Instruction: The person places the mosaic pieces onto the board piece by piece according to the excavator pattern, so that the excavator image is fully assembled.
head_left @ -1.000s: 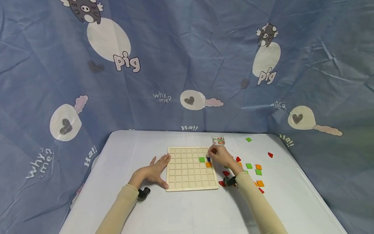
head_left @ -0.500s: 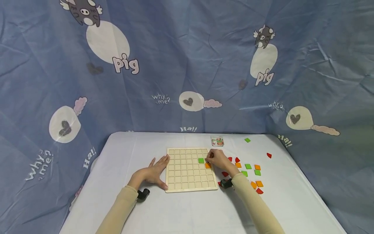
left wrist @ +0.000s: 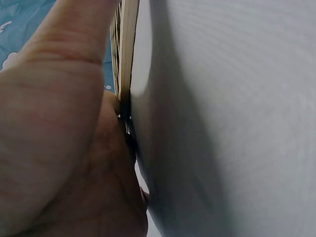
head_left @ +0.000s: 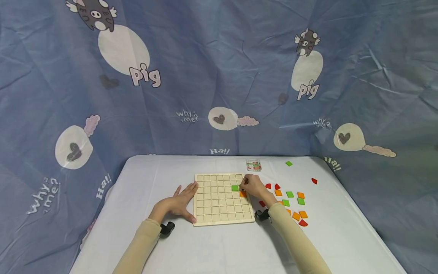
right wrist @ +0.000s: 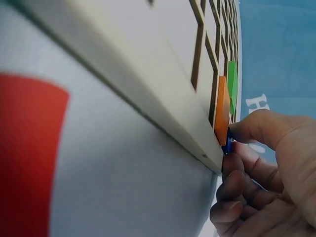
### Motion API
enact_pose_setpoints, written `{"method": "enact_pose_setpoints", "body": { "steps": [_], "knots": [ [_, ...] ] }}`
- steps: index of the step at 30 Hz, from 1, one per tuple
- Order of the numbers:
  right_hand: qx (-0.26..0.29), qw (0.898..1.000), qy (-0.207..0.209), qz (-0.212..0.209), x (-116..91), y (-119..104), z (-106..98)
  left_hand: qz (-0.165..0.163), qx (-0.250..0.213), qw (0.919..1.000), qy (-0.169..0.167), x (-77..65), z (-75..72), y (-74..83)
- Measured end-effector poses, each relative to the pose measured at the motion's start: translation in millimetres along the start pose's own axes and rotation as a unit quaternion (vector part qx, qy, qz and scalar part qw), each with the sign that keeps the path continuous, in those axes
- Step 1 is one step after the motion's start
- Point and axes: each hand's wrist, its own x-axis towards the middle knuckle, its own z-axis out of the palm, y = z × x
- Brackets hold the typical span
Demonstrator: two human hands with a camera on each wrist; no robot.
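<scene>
A pale wooden grid board point(head_left: 219, 208) lies on the white table. My left hand point(head_left: 176, 204) rests along its left edge, fingers spread, with fingertips and thumb against the frame. Near the board's right side, my right hand point(head_left: 254, 185) pinches a small blue tile point(right wrist: 228, 142) between thumb and fingers, right at the grid. In the head view the fingers mostly hide this tile. A green square tile point(head_left: 235, 188) sits in a cell just left of the fingertips, and an orange square tile point(head_left: 243, 194) lies just in front of them.
Right of the board are scattered loose pieces, among them a green tile point(head_left: 290, 194), an orange tile point(head_left: 303, 214) and a red quarter-round piece point(head_left: 303, 223). A small printed card point(head_left: 253, 165) lies behind the board. A blue patterned cloth point(head_left: 191, 95) hangs behind the table.
My right hand has come down and nearer onto the board's right side, covering the spot where dark blue showed beside the green tile. The left hand stays at the board's edge.
</scene>
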Motion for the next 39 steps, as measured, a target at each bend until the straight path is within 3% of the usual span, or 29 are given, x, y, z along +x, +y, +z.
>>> {"method": "enact_pose_setpoints", "body": {
  "steps": [7,12,17,26,31,39],
  "knots": [
    [0.012,1.000,-0.022,0.016,-4,0,-8,0.007,-0.003,1.0000,0.003,-0.2,0.4,1.1],
    [0.034,0.999,-0.016,0.015,-16,9,-31,0.006,-0.009,0.9999,0.003,-0.4,1.2,1.5],
    [0.055,0.998,-0.013,0.018,-32,36,-63,0.001,-0.005,1.0000,0.001,-0.2,1.4,-0.6],
    [0.013,0.999,-0.031,0.038,-67,96,-109,0.010,-0.004,0.9999,-0.001,-0.9,-1.1,-0.2],
    [-0.026,0.996,-0.061,0.062,-78,122,-116,0.013,-0.002,0.9999,0.005,-1.7,-1.1,-0.3],
    [-0.007,0.994,-0.073,0.078,-84,134,-116,0.013,-0.012,0.9998,0.005,-2.0,-1.1,1.0]
  ]
}}
